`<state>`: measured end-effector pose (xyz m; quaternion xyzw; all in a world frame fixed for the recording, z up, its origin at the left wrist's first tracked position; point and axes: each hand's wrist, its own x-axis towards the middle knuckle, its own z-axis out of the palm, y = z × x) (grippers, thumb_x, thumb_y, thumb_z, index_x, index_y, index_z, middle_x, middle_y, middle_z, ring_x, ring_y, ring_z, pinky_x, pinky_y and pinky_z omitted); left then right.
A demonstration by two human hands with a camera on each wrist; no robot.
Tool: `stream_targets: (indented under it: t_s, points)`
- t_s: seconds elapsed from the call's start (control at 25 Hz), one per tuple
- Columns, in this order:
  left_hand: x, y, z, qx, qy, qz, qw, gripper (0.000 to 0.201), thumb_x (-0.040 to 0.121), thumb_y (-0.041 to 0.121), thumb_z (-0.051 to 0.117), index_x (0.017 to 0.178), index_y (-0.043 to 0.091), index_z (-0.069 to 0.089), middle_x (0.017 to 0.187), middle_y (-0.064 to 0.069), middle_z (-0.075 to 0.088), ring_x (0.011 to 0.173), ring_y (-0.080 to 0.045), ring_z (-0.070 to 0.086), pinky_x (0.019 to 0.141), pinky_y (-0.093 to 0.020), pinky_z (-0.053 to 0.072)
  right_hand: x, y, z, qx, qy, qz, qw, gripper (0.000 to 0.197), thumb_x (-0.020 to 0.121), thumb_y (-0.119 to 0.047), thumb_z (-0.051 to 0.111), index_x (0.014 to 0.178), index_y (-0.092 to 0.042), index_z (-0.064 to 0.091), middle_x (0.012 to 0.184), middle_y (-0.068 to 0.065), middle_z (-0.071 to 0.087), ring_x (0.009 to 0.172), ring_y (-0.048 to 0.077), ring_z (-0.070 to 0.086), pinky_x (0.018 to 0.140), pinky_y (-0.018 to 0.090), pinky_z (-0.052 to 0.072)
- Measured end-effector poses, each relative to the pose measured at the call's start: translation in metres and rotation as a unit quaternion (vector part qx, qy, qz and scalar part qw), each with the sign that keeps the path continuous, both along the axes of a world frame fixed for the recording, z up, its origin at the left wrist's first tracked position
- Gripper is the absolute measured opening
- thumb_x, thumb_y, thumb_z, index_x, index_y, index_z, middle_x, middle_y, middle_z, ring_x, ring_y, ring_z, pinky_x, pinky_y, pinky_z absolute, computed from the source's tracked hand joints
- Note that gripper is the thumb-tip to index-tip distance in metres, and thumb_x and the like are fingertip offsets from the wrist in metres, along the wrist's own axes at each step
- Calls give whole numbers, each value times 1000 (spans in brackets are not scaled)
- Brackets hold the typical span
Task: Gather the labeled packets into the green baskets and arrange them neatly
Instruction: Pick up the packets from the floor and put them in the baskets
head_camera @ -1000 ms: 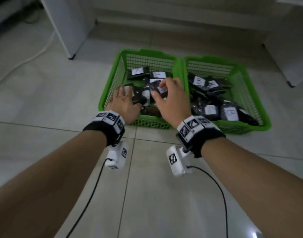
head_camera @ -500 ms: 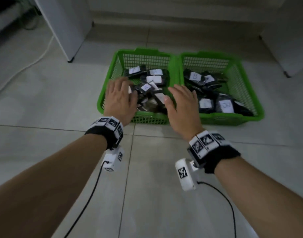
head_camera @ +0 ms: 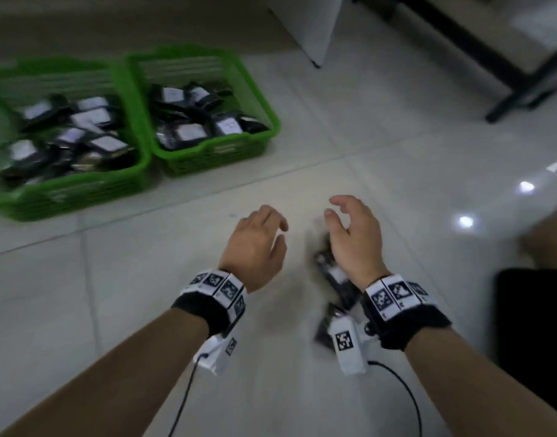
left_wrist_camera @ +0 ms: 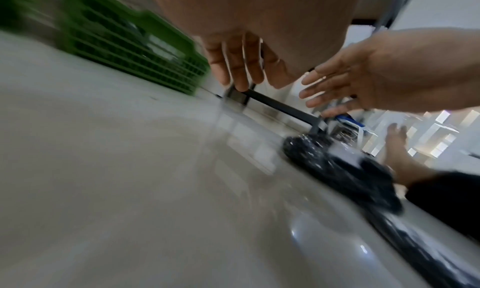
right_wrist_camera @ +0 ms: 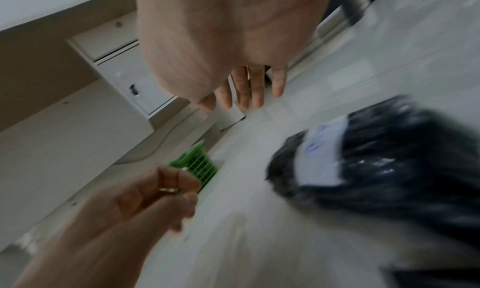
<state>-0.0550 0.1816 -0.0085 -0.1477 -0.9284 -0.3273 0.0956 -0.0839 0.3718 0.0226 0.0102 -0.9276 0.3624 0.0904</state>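
Observation:
Two green baskets stand side by side at the upper left, the left basket and the right basket, both holding several dark packets with white labels. Loose dark labeled packets lie on the floor tiles under my right wrist; the left wrist view shows them too, as blurred packets. My right hand hovers just above them, fingers spread and empty. My left hand hangs to their left above bare tile, fingers loosely curved, holding nothing. In the right wrist view a labeled packet lies below the fingers.
A white cabinet stands behind the baskets. A dark furniture frame is at the upper right. A black object and my knee are at the right edge. A foot shows beyond the packets.
Both hands have left the left basket and swung right and nearer, over the loose packets on the floor. The view has turned, so the baskets now sit at the upper left.

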Motion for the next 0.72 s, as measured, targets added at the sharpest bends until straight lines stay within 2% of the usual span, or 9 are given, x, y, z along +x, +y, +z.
stream_targets:
  t_s: [0.12,0.2,0.32,0.4,0.52,0.6,0.64,0.72]
  points:
    - [22,54,-13,-25,-55,-147,987,33,85,38,51,106,16,63,108,-3,58,92,-26,60,79,-41,53,15,64,-10,44,-93,-63,993,30,92,-10,62,121,-11,65,121,5,66,111,23,60,92,25,43]
    - [33,73,-16,-81,-74,-213,971,50,79,55,60,113,19,64,116,0,56,99,-23,59,84,-37,52,23,86,-27,61,-164,-63,983,32,89,-10,64,121,-11,66,120,5,67,107,22,62,86,23,42]
    - [32,84,-23,-144,-133,-225,954,82,61,76,66,126,27,52,129,5,42,110,-17,48,97,-36,44,35,94,-46,44,-177,-76,980,22,88,-10,61,108,-14,68,106,1,70,95,20,63,77,22,41]
    - [32,81,-30,-172,-125,-220,952,88,57,82,62,127,29,51,129,6,41,111,-17,45,99,-36,41,37,93,-53,9,-155,-87,984,23,87,-10,60,108,-17,68,104,0,68,96,18,62,79,22,41]
    - [39,79,-33,-208,-104,-245,941,78,57,87,58,110,30,56,115,6,48,101,-17,47,87,-34,39,36,92,-59,5,-143,-79,987,22,89,-17,63,111,-20,67,107,1,65,97,18,60,81,23,41]
    - [44,79,-33,-196,-112,-247,942,67,59,83,61,99,30,53,106,10,49,93,-14,46,81,-32,37,32,95,-61,-7,-136,-81,987,25,90,-21,67,115,-19,66,107,0,68,96,17,62,81,22,42]
    - [45,77,-31,-168,-128,-243,947,60,60,78,66,96,32,51,101,14,49,90,-11,45,79,-29,37,29,96,-61,-15,-140,-84,986,29,90,-21,69,119,-18,65,106,-1,69,94,15,62,80,20,41]
    - [42,67,-23,-70,-198,-207,955,42,68,57,77,93,38,49,88,26,53,81,3,48,73,-18,37,20,99,-57,-4,-172,-78,982,35,88,-20,74,121,-14,65,102,-1,68,89,14,61,79,19,40]
